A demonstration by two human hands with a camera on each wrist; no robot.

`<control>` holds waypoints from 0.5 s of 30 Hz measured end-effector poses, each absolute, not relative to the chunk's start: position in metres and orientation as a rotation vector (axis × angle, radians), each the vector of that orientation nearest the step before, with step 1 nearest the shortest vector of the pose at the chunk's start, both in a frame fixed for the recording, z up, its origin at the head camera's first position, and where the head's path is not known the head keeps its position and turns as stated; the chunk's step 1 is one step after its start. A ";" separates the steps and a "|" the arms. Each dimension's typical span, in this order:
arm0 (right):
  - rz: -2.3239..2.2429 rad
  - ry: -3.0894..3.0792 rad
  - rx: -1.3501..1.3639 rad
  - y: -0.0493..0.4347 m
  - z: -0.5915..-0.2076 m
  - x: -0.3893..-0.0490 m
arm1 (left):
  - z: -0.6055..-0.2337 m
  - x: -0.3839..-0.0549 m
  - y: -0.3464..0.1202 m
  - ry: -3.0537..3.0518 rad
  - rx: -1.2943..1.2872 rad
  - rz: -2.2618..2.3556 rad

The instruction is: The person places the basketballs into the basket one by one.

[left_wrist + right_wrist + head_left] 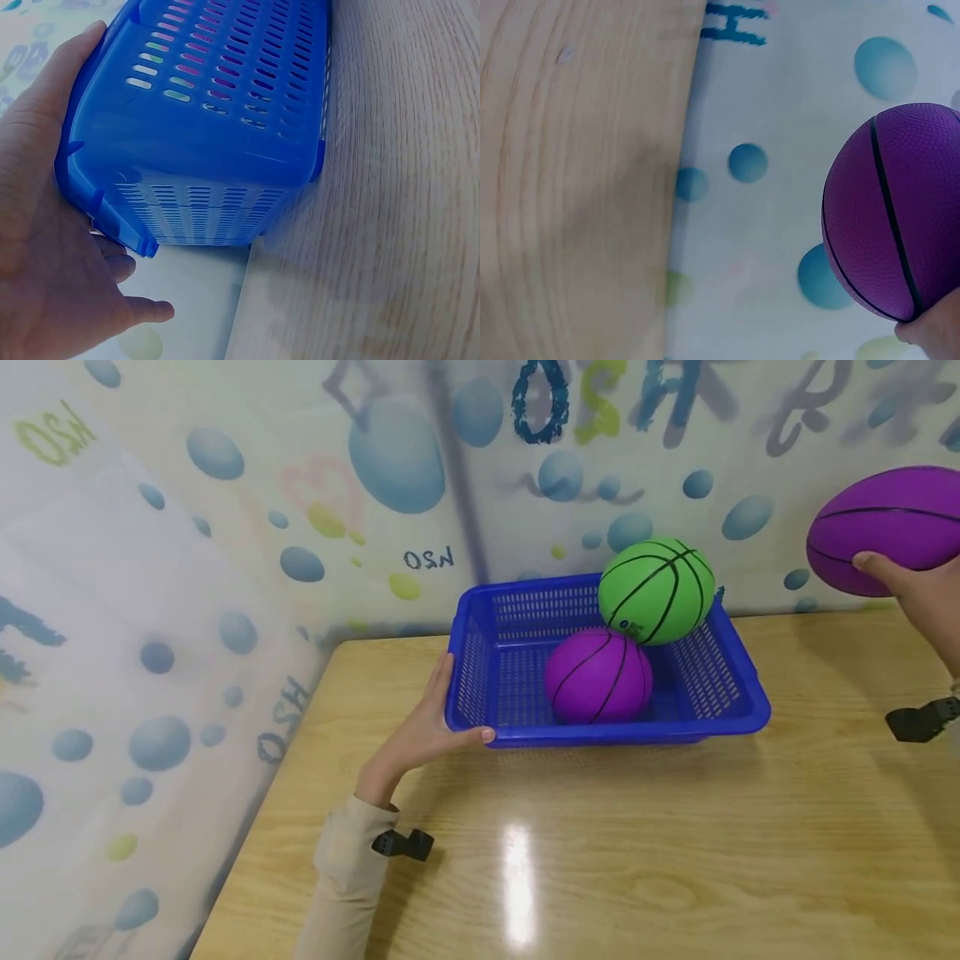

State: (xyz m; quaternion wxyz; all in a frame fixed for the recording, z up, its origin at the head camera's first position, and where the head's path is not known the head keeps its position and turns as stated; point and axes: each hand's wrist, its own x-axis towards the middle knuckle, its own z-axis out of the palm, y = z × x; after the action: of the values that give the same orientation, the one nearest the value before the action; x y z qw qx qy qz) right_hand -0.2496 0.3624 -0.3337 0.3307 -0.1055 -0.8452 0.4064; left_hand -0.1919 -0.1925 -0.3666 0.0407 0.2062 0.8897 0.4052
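Note:
My left hand (427, 722) grips the rim of a blue plastic basket (592, 737) at its near left corner, thumb along the front and fingers up the left side. In the left wrist view the fingers (116, 262) reach under the rim. Inside the basket sits a purple ball (600, 677) with black lines. A green ball (657, 591) rests against it in the far right corner, rising above the rim. At the far right, my right hand (926, 597) holds another purple ball (892, 527) up off the table; most of its fingers are hidden behind the ball.
The basket stands on a light wooden table (600, 843), near its back edge. Behind and to the left hangs a white wall covering (247, 527) printed with blue dots and letters. A dark wrist camera (403, 844) is strapped at the left sleeve.

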 end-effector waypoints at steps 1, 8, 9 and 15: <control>1.061 -2.198 -0.242 0.360 -0.332 -0.249 | -0.366 -0.192 -0.193 2.727 0.630 1.239; 1.050 -2.164 -0.124 0.342 -0.320 -0.243 | -0.366 -0.192 -0.193 2.718 0.650 1.248; 1.055 -2.162 -0.117 0.339 -0.318 -0.242 | -0.366 -0.192 -0.193 2.718 0.647 1.244; 1.087 -2.157 -0.053 0.315 -0.299 -0.236 | -0.368 -0.192 -0.193 2.722 0.634 1.244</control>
State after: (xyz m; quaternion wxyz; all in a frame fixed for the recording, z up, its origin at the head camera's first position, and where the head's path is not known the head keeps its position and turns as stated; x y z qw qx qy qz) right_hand -0.2363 0.3155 -0.2987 0.3549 -0.0205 -0.8347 0.4205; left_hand -0.1923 -0.1928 -0.3678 0.0413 0.2069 0.8890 0.4063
